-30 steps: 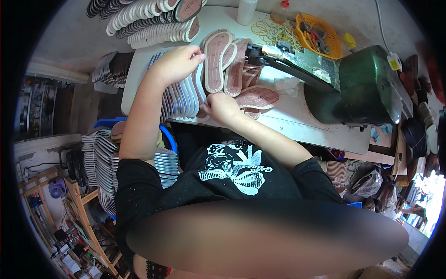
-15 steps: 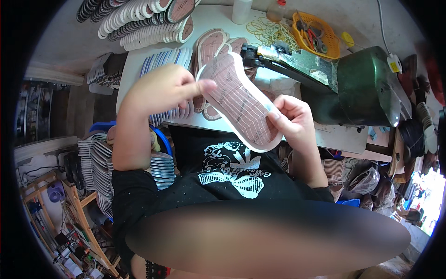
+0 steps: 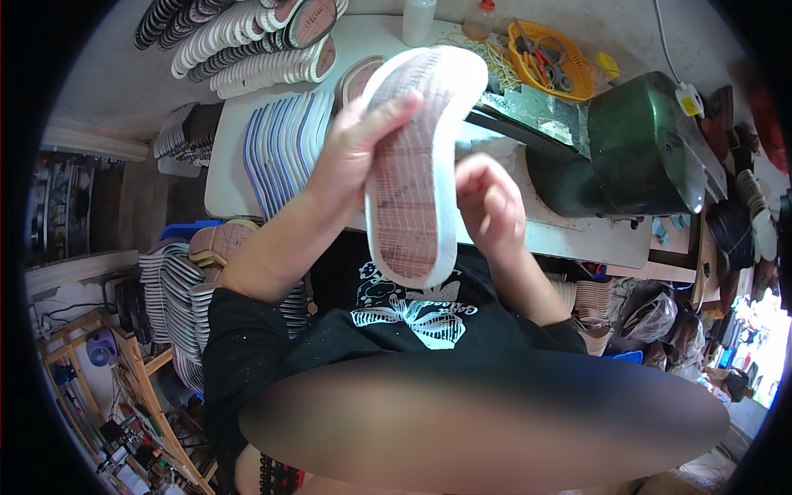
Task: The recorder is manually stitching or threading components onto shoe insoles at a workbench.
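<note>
A shoe insole (image 3: 404, 198), brownish-pink with a pale line pattern and a white rim, is held up lengthwise above the table edge. My left hand (image 3: 355, 148) grips its left side, the thumb lying across the face and the other fingers hidden behind. Close by the insole's right edge, my right hand (image 3: 495, 198) has its fingers loosely bent and apart, with nothing seen in them. A row of pale soles with blue edges (image 3: 285, 144) stands on the table left of the held insole. Another brownish insole (image 3: 359, 78) lies partly hidden behind it.
A green machine (image 3: 635, 148) occupies the table's right side. Behind it are a yellow basket of tools (image 3: 549, 62), yellowish bands (image 3: 478, 54) and a white bottle (image 3: 418, 21). White and dark soles (image 3: 256, 41) are heaped at the back left. Stacked soles (image 3: 169, 289) stand below the table at left.
The insole has turned more upright and risen slightly. My left hand has taken hold of its left side, and my right hand has let go of its lower end.
</note>
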The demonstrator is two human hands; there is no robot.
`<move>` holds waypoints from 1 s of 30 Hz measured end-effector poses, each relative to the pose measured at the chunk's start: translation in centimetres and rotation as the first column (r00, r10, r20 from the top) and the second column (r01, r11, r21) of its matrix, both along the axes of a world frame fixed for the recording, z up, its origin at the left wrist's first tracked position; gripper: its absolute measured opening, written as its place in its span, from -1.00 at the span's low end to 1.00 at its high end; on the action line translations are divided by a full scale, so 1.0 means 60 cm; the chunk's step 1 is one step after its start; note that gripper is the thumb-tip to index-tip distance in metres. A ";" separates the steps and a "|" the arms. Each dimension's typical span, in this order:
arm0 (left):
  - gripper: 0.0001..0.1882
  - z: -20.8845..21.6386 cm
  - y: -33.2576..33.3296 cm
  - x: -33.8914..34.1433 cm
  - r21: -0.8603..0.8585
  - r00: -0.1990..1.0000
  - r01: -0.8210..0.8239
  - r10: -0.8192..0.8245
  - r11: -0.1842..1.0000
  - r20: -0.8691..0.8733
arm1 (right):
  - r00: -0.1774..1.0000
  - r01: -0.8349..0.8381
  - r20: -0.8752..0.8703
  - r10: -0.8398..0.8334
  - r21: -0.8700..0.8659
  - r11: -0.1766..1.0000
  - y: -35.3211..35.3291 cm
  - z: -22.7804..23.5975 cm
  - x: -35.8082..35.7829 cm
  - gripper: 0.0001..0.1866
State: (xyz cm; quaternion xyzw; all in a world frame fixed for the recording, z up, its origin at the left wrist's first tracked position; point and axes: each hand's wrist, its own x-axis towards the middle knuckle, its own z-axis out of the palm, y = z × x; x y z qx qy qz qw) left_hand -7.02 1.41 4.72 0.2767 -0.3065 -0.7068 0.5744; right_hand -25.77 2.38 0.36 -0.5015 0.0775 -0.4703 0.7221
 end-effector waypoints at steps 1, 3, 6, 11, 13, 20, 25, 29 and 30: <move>-0.59 -0.006 -0.006 -0.009 -0.034 0.998 0.065 -0.064 0.997 0.025 | 0.987 -0.102 0.135 0.084 0.132 0.986 -0.013 -0.005 0.003 -0.66; -0.57 -0.011 -0.005 -0.025 -0.032 0.993 0.112 -0.113 0.993 -0.029 | 0.999 -0.001 0.047 -0.014 0.302 0.953 -0.022 0.005 0.021 -0.60; -0.52 -0.002 0.001 -0.039 -0.046 0.994 0.075 -0.071 0.996 0.081 | 0.990 -0.098 0.128 0.063 0.288 0.953 -0.051 -0.013 0.014 -0.67; -0.52 0.004 0.013 -0.041 -0.118 0.987 0.075 -0.057 0.990 0.149 | 0.995 0.015 -0.097 -0.010 0.058 0.998 -0.051 0.012 0.003 -0.82; -0.54 0.003 0.009 -0.035 -0.214 0.956 -0.018 0.079 0.977 0.282 | 0.974 -0.027 -0.222 0.045 0.083 0.996 -0.050 0.038 -0.008 -0.84; -0.47 -0.010 -0.008 -0.031 -0.284 0.834 -0.075 0.216 0.956 0.508 | 0.844 0.116 -0.527 -0.099 -0.002 0.993 -0.049 0.056 -0.016 -0.82; -0.38 -0.018 -0.017 -0.035 -0.306 0.855 -0.063 0.209 0.950 0.475 | 0.825 0.114 -0.555 -0.106 -0.020 0.993 -0.045 0.062 -0.012 -0.82; -0.31 -0.020 -0.016 -0.045 -0.167 0.980 0.005 0.029 0.986 0.199 | 0.930 -0.087 -0.334 0.153 0.205 0.975 -0.050 0.035 -0.013 -0.80; -0.35 -0.024 -0.015 -0.048 -0.234 0.959 -0.050 0.112 0.971 0.262 | 0.923 -0.129 -0.330 0.199 0.220 0.967 -0.057 0.017 -0.013 -0.79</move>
